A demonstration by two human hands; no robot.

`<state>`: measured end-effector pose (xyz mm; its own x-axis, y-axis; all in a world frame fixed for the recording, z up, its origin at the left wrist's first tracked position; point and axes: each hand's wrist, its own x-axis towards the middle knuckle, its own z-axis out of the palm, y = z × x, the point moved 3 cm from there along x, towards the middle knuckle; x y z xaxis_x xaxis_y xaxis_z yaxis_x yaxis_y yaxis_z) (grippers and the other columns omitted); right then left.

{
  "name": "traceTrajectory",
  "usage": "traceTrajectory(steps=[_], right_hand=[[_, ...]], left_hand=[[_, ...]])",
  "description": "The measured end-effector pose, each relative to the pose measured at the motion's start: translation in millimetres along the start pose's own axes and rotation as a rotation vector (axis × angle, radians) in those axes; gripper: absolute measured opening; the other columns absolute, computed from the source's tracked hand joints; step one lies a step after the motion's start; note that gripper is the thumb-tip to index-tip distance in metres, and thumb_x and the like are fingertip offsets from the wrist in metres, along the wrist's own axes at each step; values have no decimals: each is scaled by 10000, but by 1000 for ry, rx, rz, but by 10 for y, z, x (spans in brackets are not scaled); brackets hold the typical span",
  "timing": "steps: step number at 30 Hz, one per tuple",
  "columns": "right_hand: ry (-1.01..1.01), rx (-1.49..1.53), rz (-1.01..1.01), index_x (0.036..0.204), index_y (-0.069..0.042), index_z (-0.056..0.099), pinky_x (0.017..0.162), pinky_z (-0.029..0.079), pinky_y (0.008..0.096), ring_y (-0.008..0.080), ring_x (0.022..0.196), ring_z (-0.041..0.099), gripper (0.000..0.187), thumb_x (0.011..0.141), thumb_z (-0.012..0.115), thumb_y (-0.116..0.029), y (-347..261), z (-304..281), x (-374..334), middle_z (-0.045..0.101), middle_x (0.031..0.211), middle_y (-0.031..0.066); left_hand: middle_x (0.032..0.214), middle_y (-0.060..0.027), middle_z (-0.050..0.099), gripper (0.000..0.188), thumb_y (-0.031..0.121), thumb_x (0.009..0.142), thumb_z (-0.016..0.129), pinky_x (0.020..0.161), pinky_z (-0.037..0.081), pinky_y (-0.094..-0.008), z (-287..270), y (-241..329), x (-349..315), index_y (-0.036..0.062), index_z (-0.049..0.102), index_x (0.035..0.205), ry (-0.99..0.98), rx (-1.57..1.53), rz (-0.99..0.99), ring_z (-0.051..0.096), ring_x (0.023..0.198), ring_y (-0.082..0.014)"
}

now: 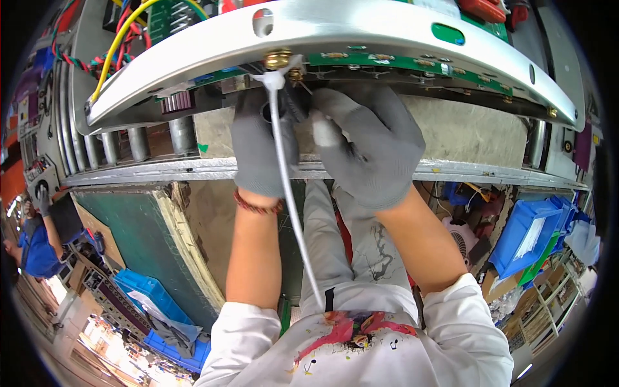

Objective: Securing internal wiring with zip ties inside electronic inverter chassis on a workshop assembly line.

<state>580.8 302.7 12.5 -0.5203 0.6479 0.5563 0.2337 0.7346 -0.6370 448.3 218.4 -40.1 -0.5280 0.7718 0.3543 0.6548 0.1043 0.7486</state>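
Both our gloved hands work on a white cable tie [284, 161] under the metal frame [335, 29].

Our left hand [258, 145] is closed around dark cables at upper centre, keeping them bundled; our right hand [371, 142] pinches beside the tie head. The tie's long axis runs from the brass fitting [278, 59] downward, its free tail pointing to the lower centre.

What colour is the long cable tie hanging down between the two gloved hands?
White. The cable tie shows best in the head view, running down from its fastening near the brass fitting.
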Motion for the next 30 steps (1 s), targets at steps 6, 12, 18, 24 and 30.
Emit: traceTrajectory(steps=[6, 12, 18, 24, 30], right_hand=[[67, 71, 36, 912, -106, 708, 588, 490, 349, 242, 682, 608, 175, 742, 753, -103, 108, 139, -196, 636, 811, 56], [4, 88, -53, 927, -100, 706, 540, 474, 348, 243, 615, 581, 187, 748, 755, -77, 233, 127, -262, 611, 766, 55], [-83, 142, -75, 939, -105, 715, 539, 479, 351, 247, 603, 585, 184, 762, 762, -92, 266, 107, -263, 612, 738, 58], [-108, 121, -104, 928, -107, 727, 523, 486, 338, 232, 607, 604, 169, 771, 779, -144, 247, 116, -253, 648, 766, 53], [-85, 179, -52, 917, -87, 721, 563, 513, 328, 229, 673, 643, 178, 755, 790, -114, 210, 118, -244, 694, 844, 72]], left_hand=[[860, -219, 636, 230, 181, 965, 552, 715, 487, -423, -136, 140, -16, -17, 648, 1032, -182, -247, -304, 604, 784, -383], [876, -38, 620, 206, 131, 925, 632, 679, 466, -299, -128, -55, 54, -15, 639, 1070, -455, -574, -524, 553, 760, -156], [854, -67, 594, 235, 104, 907, 585, 583, 417, -257, 24, -50, -34, -40, 617, 1091, -274, -1163, -856, 513, 690, -131], [896, -73, 612, 303, 132, 923, 609, 608, 422, -265, 50, -6, -151, -53, 610, 1164, -137, -1298, -892, 524, 707, -133], [905, -73, 619, 245, 184, 942, 626, 687, 419, -277, 14, 36, -168, -22, 619, 1076, -133, -1370, -891, 523, 772, -140]])
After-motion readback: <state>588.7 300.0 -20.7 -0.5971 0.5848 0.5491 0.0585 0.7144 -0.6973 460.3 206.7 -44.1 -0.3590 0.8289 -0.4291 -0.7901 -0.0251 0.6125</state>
